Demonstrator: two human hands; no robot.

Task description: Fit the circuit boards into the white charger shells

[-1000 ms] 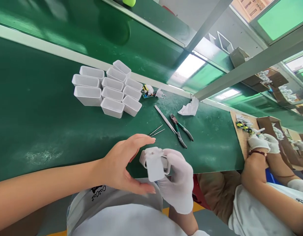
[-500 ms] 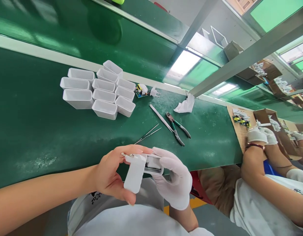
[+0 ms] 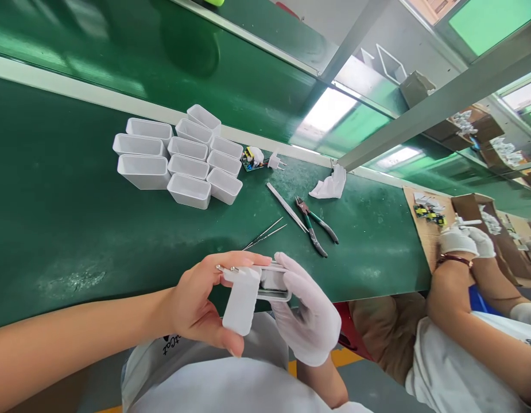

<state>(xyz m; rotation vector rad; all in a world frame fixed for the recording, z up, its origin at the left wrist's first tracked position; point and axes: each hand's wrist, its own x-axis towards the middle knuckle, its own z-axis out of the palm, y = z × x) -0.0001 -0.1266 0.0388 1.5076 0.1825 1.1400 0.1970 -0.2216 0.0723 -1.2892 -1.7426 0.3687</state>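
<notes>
My bare left hand [image 3: 196,304] is closed round a white plug cover [image 3: 241,307], its two metal pins pointing left near my fingertips. In my right hand [image 3: 312,312], which wears a white glove, is a white charger housing [image 3: 274,296] with its open end facing me. Something pale fills part of the housing, but I cannot make out its details. The cover sits right beside the housing's open end, at an angle to it. Just beyond my hands lie metal tweezers [image 3: 265,233], partly hidden by my left fingers.
Several white housings [image 3: 142,172] stand grouped on the green table [image 3: 76,241]. Right of them are a circuit board [image 3: 252,159] with a plug [image 3: 275,161], a white strip [image 3: 286,206], cutting pliers [image 3: 317,226] and a crumpled glove [image 3: 329,183]. A co-worker's gloved hands [image 3: 463,241] are at the right.
The view has shifted slightly, so the table items appear a little farther right. My right index finger has lifted slightly along the housing. Both hands keep their holds.
</notes>
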